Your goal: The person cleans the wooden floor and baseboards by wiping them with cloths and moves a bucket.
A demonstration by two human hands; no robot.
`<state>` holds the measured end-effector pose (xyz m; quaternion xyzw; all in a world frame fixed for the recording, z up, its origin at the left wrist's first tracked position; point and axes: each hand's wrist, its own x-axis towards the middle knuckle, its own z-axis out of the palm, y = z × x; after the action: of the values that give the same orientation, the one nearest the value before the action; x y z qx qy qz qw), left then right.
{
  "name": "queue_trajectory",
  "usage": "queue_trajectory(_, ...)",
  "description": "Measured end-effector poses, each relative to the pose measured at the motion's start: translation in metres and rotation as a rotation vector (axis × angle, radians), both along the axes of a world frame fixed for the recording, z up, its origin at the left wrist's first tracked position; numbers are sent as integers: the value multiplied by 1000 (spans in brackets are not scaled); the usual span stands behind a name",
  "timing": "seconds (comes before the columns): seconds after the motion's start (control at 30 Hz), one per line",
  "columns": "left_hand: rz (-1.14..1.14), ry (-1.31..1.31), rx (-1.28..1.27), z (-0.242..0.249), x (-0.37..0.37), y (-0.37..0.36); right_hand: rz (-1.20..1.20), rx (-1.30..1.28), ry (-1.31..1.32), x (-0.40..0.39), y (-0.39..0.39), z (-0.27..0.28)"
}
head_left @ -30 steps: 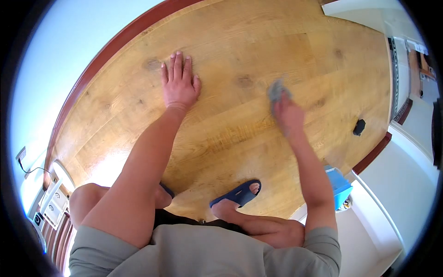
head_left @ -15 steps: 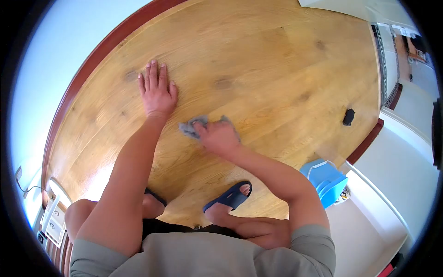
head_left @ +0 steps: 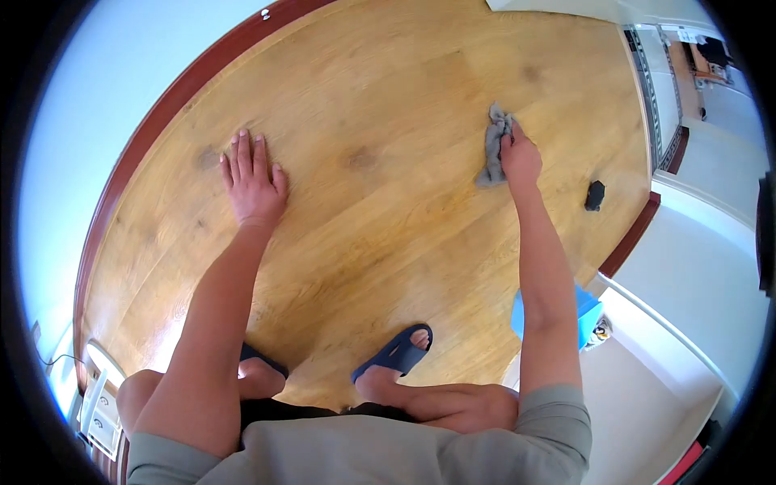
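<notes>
My left hand (head_left: 256,187) lies flat on the wood floor (head_left: 372,234), its fingers stretched out and slightly spread. Out to the right, my right hand (head_left: 521,158) grips a crumpled grey cleaning cloth (head_left: 494,147). The cloth rests on the floor boards, bunched under the fingers and trailing to the left of them. Blue slippers (head_left: 394,353) are on my feet, below and between the two arms.
A small black object (head_left: 595,196) lies on the floor at the right. Behind my right forearm stands a blue bucket (head_left: 588,314), partly hidden. A dark red baseboard (head_left: 145,133) edges the floor at the left. A white drawer unit (head_left: 103,416) is at lower left.
My right hand has swept the cloth from the middle of the floor to the upper right, its arm now stretched out. My left hand stays flat on the floor; the view has shifted slightly.
</notes>
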<state>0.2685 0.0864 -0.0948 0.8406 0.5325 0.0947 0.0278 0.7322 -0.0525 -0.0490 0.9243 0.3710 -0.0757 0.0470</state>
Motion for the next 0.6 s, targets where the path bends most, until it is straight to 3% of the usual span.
queue_trajectory(0.2, 13, 33, -14, 4, 0, 0, 204, 382, -36, -15, 44, -25)
queue_trajectory(0.3, 8, 5, -7, 3, -1, 0, 380, 421, -34, -31, 91, -26)
queue_trajectory(0.6, 10, 22, -52, 9, 0, 2, 395, 281, -52, -44, 140, -13)
